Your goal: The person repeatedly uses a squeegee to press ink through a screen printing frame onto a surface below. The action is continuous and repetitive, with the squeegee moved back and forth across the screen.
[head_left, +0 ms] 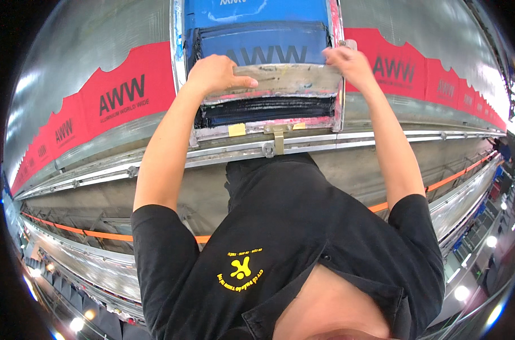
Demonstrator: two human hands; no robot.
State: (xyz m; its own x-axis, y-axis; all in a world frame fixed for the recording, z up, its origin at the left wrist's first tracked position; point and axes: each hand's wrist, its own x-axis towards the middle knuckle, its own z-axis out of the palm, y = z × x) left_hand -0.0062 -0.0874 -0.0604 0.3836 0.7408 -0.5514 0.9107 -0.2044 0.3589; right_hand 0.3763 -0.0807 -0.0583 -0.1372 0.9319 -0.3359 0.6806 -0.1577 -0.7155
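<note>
A wide squeegee (288, 79) with a worn, ink-smeared wooden handle lies across a screen-printing frame (178, 54). My left hand (217, 76) is closed over its left end, thumb along the near face. At the right end is my right hand (349, 63), fingers curled and slightly blurred, closed on the squeegee. Beyond the squeegee, the blue mesh (263, 42) shows dark lettering and black ink smears along its edges. A thick band of black ink (268, 110) lies on the near side of the squeegee, inside the frame.
Red printed fabric panels (135, 85) run along the long grey table (127, 34) on both sides. A metal rail (223, 152) with stops edges the table, and a bracket (278, 139) on the frame meets it. Behind me are an orange strip (110, 235) and another long table.
</note>
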